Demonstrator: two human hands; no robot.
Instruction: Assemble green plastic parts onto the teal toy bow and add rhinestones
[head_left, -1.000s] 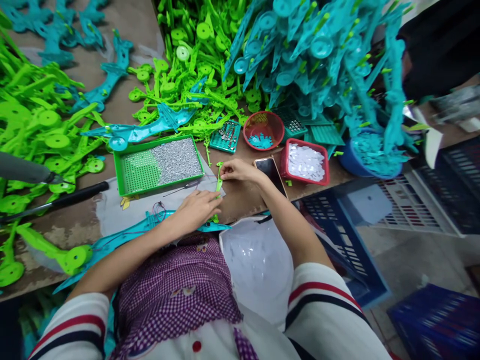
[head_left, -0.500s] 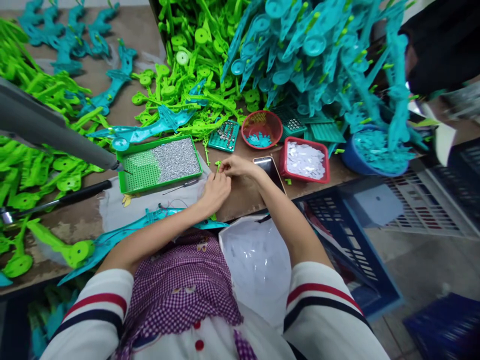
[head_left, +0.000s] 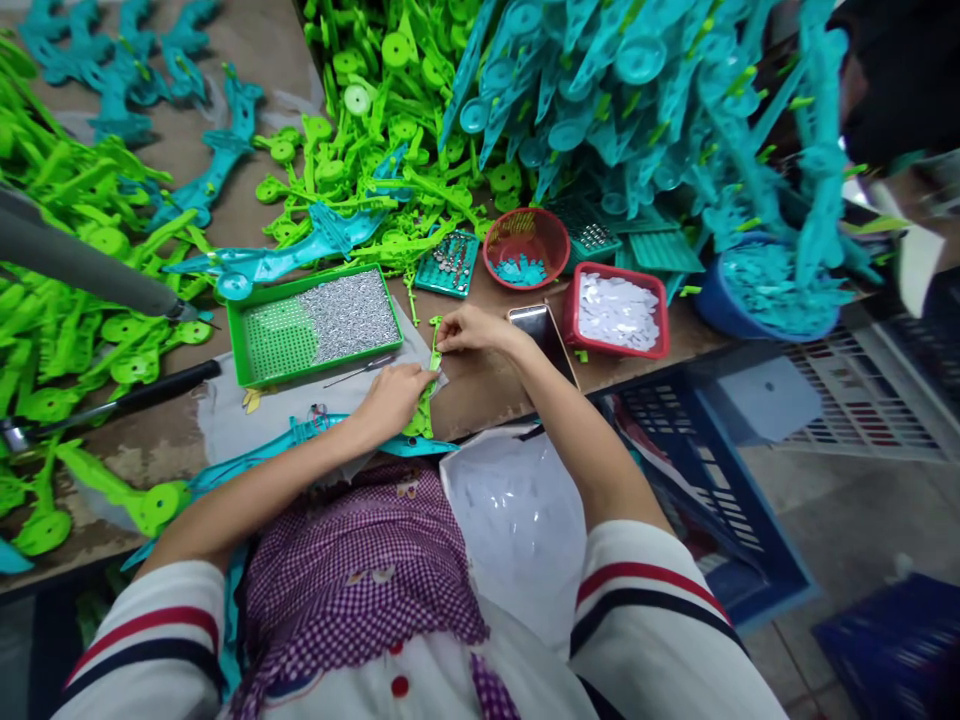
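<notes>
A narrow lime-green plastic piece (head_left: 421, 412) stands between my two hands at the table's front edge. My left hand (head_left: 397, 397) is closed with its fingertips on this piece. Higher up, my right hand (head_left: 466, 330) pinches near the piece's upper end; anything smaller in its fingers is hidden. A long teal plastic part (head_left: 289, 440) lies under my left forearm, with thin wires on it. Left of my hands, on a white cloth (head_left: 225, 415), are a green tray (head_left: 319, 370) of small silvery screws and a thin metal tool (head_left: 358, 370).
Behind my hands are a teal tray of metal bits (head_left: 448, 264), a red bowl (head_left: 527, 222) and a red box of white pieces (head_left: 616, 312). A phone (head_left: 541, 335) lies to the right. Green and teal parts heap up behind. A grey power tool (head_left: 82, 255) hangs at left.
My left hand has moved left and slightly down, away from my right fingertips, and more of the green piece shows. The grey tool's tip has shifted left.
</notes>
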